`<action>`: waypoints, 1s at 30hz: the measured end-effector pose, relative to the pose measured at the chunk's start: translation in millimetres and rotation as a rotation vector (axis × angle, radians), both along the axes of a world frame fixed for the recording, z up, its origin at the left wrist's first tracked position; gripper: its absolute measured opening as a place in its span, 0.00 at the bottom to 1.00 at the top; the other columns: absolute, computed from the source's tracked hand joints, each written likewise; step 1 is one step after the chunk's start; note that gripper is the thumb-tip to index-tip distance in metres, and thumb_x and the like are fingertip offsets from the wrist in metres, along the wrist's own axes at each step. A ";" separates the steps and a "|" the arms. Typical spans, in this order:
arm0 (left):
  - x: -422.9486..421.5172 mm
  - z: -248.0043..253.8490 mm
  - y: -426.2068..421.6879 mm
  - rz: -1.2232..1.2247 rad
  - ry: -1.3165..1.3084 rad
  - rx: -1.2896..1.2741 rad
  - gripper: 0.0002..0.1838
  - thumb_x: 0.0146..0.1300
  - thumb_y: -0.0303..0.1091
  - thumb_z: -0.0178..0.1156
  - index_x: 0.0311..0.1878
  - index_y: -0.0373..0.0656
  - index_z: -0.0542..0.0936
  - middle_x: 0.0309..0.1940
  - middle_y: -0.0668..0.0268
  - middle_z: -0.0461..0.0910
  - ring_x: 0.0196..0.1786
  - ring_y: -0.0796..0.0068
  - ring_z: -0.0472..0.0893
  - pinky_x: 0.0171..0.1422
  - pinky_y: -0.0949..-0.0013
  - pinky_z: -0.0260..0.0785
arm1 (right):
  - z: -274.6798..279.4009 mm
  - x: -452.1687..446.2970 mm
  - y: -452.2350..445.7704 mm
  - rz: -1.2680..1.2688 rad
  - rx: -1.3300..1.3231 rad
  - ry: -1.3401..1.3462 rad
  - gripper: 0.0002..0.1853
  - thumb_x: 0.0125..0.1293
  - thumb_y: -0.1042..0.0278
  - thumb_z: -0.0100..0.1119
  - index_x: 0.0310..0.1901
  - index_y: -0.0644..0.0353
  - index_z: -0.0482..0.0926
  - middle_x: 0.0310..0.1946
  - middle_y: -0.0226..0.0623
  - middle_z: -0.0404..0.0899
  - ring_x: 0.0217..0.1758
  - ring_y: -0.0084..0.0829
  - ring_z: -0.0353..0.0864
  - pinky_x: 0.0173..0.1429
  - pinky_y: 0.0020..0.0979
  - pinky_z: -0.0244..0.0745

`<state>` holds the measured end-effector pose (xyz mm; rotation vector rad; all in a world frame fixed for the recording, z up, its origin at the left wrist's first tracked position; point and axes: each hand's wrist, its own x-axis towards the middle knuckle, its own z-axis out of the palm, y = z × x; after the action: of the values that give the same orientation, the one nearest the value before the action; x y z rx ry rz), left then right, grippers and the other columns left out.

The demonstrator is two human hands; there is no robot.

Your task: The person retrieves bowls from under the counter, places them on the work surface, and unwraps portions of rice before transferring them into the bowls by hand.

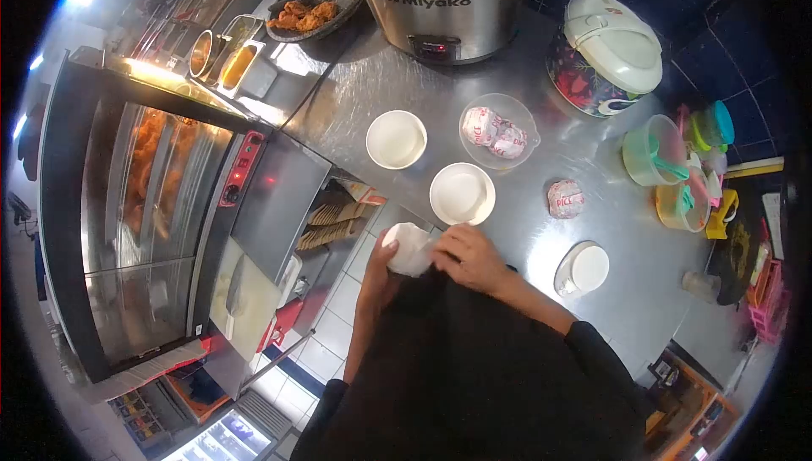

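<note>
My left hand (383, 264) is wrapped round a white rounded thing (408, 249), its thumb over the edge; whether this is a bowl or a lump of rice I cannot make out. At its right side is my right hand (470, 259), fingers curled in close to the edge. What those fingertips pinch, if anything, is hidden. Just beyond the hands stands a white paper bowl (462, 194), with a second white bowl (397, 139) behind it to the left. A clear plastic bowl (526, 114) holds paper-wrapped rice packets (495, 133). Another wrapped packet (566, 199) lies on the steel table (524, 233).
A big steel rice cooker (440, 17) and a flowered rice container (605, 55) stand at the back. On the right are plastic tubs (654, 152) and a small dish with a white lid (584, 268). A heated glass cabinet (152, 199) with fried food is left.
</note>
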<state>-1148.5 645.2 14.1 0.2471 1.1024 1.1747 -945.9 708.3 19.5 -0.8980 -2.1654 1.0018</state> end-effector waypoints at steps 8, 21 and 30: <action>11.1 -14.8 0.8 -0.046 -0.207 0.043 0.31 0.64 0.46 0.55 0.66 0.41 0.64 0.57 0.56 0.72 0.60 0.60 0.74 0.63 0.56 0.70 | 9.1 5.1 -10.8 0.077 -0.051 -0.051 0.23 0.57 0.56 0.72 0.53 0.54 0.78 0.40 0.38 0.75 0.44 0.44 0.78 0.47 0.41 0.76; 11.2 -6.9 7.6 0.033 -0.080 0.067 0.31 0.64 0.45 0.57 0.65 0.40 0.63 0.55 0.54 0.72 0.57 0.57 0.76 0.59 0.50 0.73 | 26.8 12.4 -16.3 0.172 0.105 0.053 0.14 0.57 0.56 0.71 0.31 0.58 0.81 0.25 0.35 0.75 0.30 0.36 0.79 0.34 0.37 0.74; 15.6 13.6 5.6 -0.276 0.522 0.278 0.24 0.68 0.38 0.57 0.63 0.37 0.68 0.53 0.58 0.76 0.57 0.68 0.75 0.62 0.65 0.68 | 20.0 3.1 -12.9 -0.066 -0.355 -0.006 0.40 0.56 0.47 0.72 0.68 0.52 0.66 0.49 0.44 0.75 0.47 0.44 0.79 0.49 0.43 0.75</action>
<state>-1132.9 650.8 27.7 0.9335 1.2982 1.0346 -942.8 695.4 39.5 -1.1254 -1.9812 1.3770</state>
